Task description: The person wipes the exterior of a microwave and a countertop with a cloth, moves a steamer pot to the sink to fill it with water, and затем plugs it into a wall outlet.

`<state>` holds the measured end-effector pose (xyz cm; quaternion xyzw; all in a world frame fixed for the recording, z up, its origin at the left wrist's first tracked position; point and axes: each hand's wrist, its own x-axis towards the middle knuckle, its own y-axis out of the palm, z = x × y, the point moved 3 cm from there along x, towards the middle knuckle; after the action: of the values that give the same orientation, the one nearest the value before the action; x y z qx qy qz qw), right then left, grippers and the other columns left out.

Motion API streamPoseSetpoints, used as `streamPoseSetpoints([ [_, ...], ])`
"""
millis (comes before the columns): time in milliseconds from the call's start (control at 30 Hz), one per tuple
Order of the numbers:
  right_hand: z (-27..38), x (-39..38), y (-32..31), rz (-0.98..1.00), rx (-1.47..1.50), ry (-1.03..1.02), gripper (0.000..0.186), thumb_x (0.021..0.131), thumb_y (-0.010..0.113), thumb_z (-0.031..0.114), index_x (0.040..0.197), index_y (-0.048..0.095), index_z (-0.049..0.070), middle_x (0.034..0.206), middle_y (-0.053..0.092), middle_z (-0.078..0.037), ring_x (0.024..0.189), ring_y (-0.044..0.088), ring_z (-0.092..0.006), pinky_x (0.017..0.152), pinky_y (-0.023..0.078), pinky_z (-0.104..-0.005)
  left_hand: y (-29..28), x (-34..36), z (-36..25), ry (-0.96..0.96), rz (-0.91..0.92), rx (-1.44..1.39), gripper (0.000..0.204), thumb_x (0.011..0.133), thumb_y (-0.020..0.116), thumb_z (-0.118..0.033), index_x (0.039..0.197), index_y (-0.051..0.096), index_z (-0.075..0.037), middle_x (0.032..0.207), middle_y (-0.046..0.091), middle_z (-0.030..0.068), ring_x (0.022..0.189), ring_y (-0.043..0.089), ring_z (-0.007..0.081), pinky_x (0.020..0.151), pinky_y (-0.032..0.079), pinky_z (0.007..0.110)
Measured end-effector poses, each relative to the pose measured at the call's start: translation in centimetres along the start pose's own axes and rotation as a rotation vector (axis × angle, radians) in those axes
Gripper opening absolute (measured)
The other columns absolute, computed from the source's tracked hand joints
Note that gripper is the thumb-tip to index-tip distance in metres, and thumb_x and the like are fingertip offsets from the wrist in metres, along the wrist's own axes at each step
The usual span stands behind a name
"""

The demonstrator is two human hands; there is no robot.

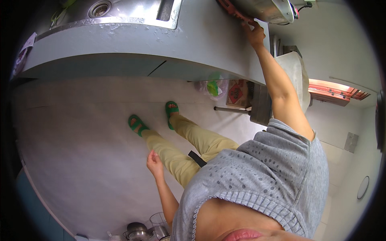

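My right hand (256,35) is stretched out to the counter's far right corner. Its fingers close on the edge of a long red plastic piece (237,12), which has a curved, slotted-looking rim and runs off the top of the picture. Right beside it stands a shiny steel pot (268,10) with a handle at its side, cut off by the upper edge. My left hand (155,162) hangs low beside my leg, fingers curled inward, with nothing visible in them and nothing touching it.
A grey counter (193,44) with a wet steel sink (138,16) runs across the top. Below it on the right are a clear bag (215,88), a cardboard box (238,94) and a metal-legged stand (261,106). Steel pots (137,232) sit at the lower edge.
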<state>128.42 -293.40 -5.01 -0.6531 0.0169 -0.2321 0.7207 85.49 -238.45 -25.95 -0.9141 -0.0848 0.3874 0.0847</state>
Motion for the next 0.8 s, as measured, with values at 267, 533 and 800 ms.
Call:
streamPoseSetpoints([
  [267,-0.2,1.2,0.4,-0.105,-0.005,-0.092,0.055,0.079,0.064,0.057,0.104,0.068,0.009,0.100,0.071,-0.009,0.096,0.065,-0.0284,0.083,0.045,-0.0408,4.0,-0.6,4.8,0.023,-0.030,-0.008,0.027,0.087,0.058,-0.006,0.113,0.063,-0.001,0.094,0.065,0.0091,0.079,0.060,0.0144,0.074,0.050,0.027],
  [533,0.8,1.6,0.9,-0.170,-0.060,-0.028,0.052,0.078,0.062,0.058,0.095,0.069,0.010,0.093,0.071,-0.010,0.094,0.065,-0.0304,0.084,0.038,-0.0433,3.0,0.3,7.5,-0.035,-0.068,-0.033,0.029,0.086,0.057,-0.002,0.114,0.062,0.000,0.093,0.063,0.0073,0.077,0.059,0.0132,0.071,0.050,0.026],
  [800,0.6,1.6,1.8,-0.149,-0.058,0.049,0.064,0.073,0.064,0.065,0.099,0.067,0.007,0.095,0.071,-0.009,0.098,0.065,-0.0292,0.085,0.039,-0.0468,3.5,0.8,10.9,-0.029,-0.085,-0.067,0.030,0.086,0.057,-0.002,0.115,0.061,0.002,0.093,0.063,0.0074,0.078,0.059,0.0137,0.071,0.049,0.026],
])
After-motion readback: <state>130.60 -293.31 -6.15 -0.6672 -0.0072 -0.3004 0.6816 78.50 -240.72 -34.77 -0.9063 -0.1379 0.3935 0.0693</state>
